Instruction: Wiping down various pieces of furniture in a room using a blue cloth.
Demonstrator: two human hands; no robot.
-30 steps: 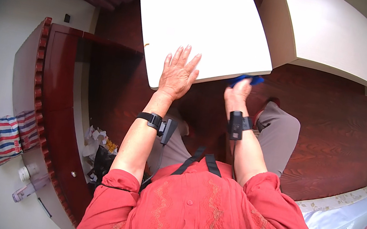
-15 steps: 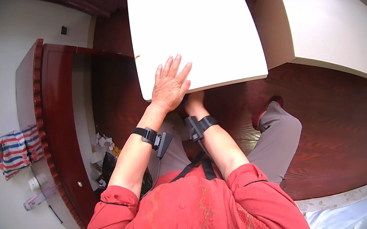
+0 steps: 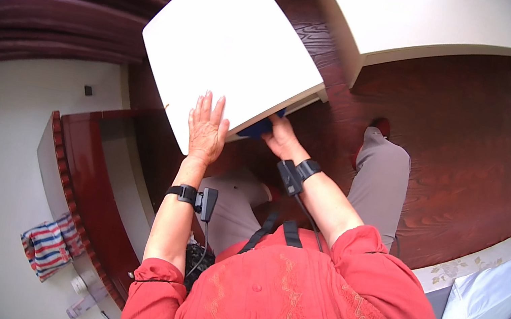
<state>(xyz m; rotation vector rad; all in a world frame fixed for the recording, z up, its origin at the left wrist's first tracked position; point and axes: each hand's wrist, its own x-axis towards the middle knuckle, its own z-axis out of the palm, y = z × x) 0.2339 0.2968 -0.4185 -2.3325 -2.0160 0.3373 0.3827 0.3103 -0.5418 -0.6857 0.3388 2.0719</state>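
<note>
A small white cabinet [image 3: 234, 46] with a smooth top stands before me, turned at an angle. My left hand [image 3: 206, 134] lies flat on the near left part of the top, its fingers stretched out and holding nothing. Just below the cabinet's near edge, my right hand [image 3: 284, 138] is closed on a dark blue cloth [image 3: 260, 127]. Part of the cloth and some fingertips are hidden beneath the top's edge. A black strap with a small device sits on each wrist.
A larger white piece of furniture [image 3: 429, 26] stands at the far right. A dark red wooden cabinet [image 3: 97, 166] and a striped bag [image 3: 51, 246] are at the left. Purple curtains [image 3: 68, 17] hang at the far left. White bedding [image 3: 493, 304] lies at the right, over a reddish wooden floor [image 3: 456, 147].
The white cabinet now appears farther left and more turned in view. My right hand, mostly hidden under its edge before, shows with the blue cloth. My left hand stays flat on the top.
</note>
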